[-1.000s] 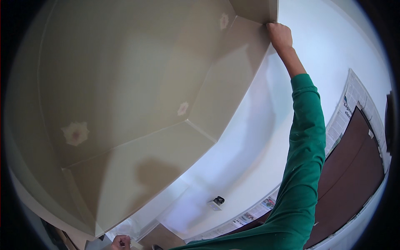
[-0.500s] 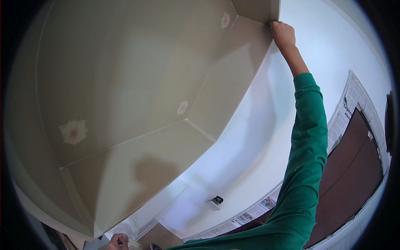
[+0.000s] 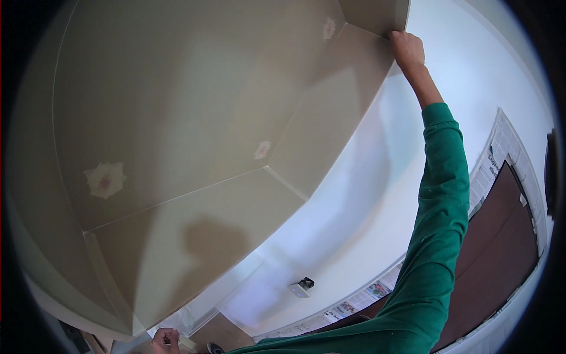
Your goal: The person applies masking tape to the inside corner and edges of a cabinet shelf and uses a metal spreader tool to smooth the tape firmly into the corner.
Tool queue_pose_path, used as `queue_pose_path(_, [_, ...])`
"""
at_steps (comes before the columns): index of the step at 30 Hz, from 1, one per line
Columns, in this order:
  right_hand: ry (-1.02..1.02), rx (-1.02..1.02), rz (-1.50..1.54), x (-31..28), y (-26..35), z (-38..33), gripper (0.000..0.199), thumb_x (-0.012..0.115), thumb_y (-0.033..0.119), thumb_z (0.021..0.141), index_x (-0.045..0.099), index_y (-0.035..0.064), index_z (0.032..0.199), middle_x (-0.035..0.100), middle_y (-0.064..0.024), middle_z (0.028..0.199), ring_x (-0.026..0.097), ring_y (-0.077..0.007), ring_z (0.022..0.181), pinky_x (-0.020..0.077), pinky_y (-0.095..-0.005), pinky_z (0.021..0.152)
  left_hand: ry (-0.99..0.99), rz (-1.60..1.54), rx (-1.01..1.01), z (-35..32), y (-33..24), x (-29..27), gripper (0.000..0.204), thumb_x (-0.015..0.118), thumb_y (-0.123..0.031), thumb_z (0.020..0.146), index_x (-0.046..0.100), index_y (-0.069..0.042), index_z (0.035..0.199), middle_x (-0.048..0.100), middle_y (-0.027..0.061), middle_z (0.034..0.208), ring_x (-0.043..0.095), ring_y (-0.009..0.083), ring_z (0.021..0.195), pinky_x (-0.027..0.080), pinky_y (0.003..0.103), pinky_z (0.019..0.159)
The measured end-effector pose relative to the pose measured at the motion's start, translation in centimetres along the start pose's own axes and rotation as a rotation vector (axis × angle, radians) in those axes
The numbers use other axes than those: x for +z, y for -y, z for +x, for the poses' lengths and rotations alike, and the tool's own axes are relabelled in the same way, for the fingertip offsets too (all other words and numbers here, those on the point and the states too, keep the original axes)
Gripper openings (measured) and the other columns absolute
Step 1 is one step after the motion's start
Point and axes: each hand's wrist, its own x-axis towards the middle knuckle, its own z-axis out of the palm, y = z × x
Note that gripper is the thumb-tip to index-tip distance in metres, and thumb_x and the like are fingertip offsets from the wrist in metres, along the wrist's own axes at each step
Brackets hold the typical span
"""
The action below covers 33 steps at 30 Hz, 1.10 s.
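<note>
Green sleeve (image 3: 443, 194) nearest; the left hand (image 3: 165, 341), low, is curled, contents unclear. The right hand (image 3: 408, 50) is folded at the upper-right corner of a beige recess (image 3: 330, 130), fingertips hidden, any hold untellable; it seems to work that edge, next calling for steady fingertips. The recess faces the viewer, its long lip running lower left to upper right.

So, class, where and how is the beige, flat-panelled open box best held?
Probably by the angular beige rim near the right grip, coming from the side of the plain white wall: that edge is exposed, while the broad, flat inner panels offer little purchase.
</note>
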Motion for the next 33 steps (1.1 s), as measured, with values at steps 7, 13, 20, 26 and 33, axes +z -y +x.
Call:
queue_pose_path(7, [0.029,-0.080,-0.028,0.0,-0.5,0.5,0.012,0.059,0.008,0.089,0.070,0.0089,0.086,0.074,-0.0131,0.086,0.074,-0.0298,0.086,0.0606,-0.0413,0.073,-0.003,0.041,-0.070,-0.1,-0.4,0.1,0.031,0.058,-0.029,0.103,0.068,-0.002,0.113,0.073,0.0178,0.098,0.070,0.0273,0.090,0.054,0.036,0.082])
queue_pose_path(13, [0.011,-0.103,-0.015,-0.4,-1.1,-0.2,0.011,0.059,0.007,0.088,0.070,0.0092,0.087,0.074,-0.0139,0.087,0.074,-0.0314,0.085,0.0597,-0.0439,0.072,-0.018,0.006,-0.109,0.0,-0.6,0.4,0.031,0.058,-0.029,0.103,0.068,-0.001,0.112,0.073,0.0189,0.098,0.070,0.0270,0.092,0.054,0.037,0.083])
queue_pose_path(20, [-0.047,-0.113,0.003,0.7,-1.4,-0.5,0.013,0.058,0.006,0.088,0.070,0.0094,0.090,0.072,-0.0134,0.083,0.073,-0.0316,0.082,0.0592,-0.0447,0.071,-0.027,-0.078,-0.004,0.7,1.6,0.4,0.029,0.059,-0.026,0.103,0.067,0.001,0.109,0.072,0.0171,0.095,0.069,0.0241,0.089,0.053,0.036,0.080])
queue_pose_path(26, [-0.014,-0.087,0.069,0.8,-0.9,-0.4,0.014,0.056,0.009,0.090,0.070,0.0089,0.089,0.073,-0.0143,0.084,0.073,-0.0329,0.080,0.0593,-0.0450,0.070,-0.047,-0.061,-0.038,0.5,1.8,0.7,0.027,0.060,-0.024,0.102,0.068,0.001,0.110,0.073,0.0162,0.096,0.069,0.0227,0.089,0.053,0.035,0.080])
queue_pose_path(33, [-0.056,-0.036,0.070,0.1,-0.5,-0.7,0.015,0.055,0.009,0.091,0.070,0.0085,0.089,0.073,-0.0147,0.086,0.073,-0.0339,0.083,0.0593,-0.0456,0.071,-0.079,-0.112,-0.051,0.4,2.9,1.5,0.026,0.061,-0.022,0.101,0.068,0.001,0.110,0.072,0.0169,0.095,0.068,0.0222,0.086,0.053,0.035,0.079])
